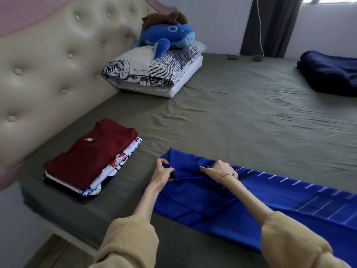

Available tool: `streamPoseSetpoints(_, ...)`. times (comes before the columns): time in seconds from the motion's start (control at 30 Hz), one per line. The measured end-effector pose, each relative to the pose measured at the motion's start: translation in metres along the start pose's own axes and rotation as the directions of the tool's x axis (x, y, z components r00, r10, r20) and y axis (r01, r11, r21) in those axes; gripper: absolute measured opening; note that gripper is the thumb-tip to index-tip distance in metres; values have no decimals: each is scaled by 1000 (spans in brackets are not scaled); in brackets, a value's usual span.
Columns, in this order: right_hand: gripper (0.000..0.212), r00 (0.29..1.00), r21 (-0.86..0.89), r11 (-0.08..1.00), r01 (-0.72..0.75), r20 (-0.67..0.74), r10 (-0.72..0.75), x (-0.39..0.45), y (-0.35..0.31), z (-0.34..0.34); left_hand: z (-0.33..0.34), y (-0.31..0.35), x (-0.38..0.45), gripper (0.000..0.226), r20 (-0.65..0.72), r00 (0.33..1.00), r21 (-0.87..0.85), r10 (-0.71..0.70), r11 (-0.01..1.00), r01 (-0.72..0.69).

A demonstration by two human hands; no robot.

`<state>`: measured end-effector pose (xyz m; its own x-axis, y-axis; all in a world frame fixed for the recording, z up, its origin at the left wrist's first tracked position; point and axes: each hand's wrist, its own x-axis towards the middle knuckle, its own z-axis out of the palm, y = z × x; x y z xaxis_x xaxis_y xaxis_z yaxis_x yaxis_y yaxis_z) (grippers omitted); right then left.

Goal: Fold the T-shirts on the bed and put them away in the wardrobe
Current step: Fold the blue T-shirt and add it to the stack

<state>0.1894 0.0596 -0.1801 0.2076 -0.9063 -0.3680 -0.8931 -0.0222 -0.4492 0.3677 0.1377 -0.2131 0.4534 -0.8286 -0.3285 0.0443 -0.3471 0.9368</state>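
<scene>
**Blue shirt mid-fold at the collar end**

Beneath both grips, the bed (241, 120) carries the blue T-shirt (251, 202), laid flat and stretching away rightward. Left of the grips, a folded stack (90, 161) is seen, apart from them. Collar-end cloth is pinched by the left hand (163, 174) and the right hand (219, 169). Folding appears underway; next, the pinched end would likely be carried over the body, edges kept aligned.

No legible text, brand, number or sign. White printed T-shirt (123, 161) in the folded stack: red-and-white emblem with marks too small to read. Dark red folded T-shirt (90, 153) on top: pale neck label, blank at this size.
</scene>
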Motion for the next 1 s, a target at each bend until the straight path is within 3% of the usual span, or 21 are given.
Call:
streamPoseSetpoints(0.1, 55, 998, -56, 998, -9, -55, 6, -3, -4, 4, -2, 7, -14, 16, 103, 994, -3, 40, 999, -39)
streamPoseSetpoints(0.2, 50, 998, -76, 997, -14, -68, 9, -4, -5, 5, -6, 12, -19, 29, 247, 969, -5, -12, 1000, 14)
streamPoseSetpoints(0.27, 44, 999, -63, 998, -4, -41, 1, -4, -4, 4, -7, 9, -17, 23, 281, 959, 37, -28, 999, 19)
streamPoseSetpoints(0.37, 32, 999, 1, 1000, 31, 8, -31, -4, -1, -2, -6, 0, -10, 14, 199, 980, 61, 4, 998, -16)
streamPoseSetpoints(0.53, 27, 996, 92, 992, 86, -16, -85, -6, 16, -12, -2, -6, -1, 34, 83, 996, 120, 32, 992, -42)
streamPoseSetpoints(0.7, 10, 990, 153, 984, 95, 89, -109, -7, 29, -26, 1, -9, 2, 34, 47, 997, 181, 54, 981, -62)
streamPoseSetpoints(0.87, 24, 997, 69, 996, 58, 51, -61, -3, 37, -30, 1, -13, 8, 29, -16, 998, 193, 65, 979, -61)
streamPoseSetpoints(1.0, 22, 999, 53, 997, 49, -27, -47, -5, 57, -29, 6, 2, -4, 21, -114, 991, 264, 74, 964, -42)
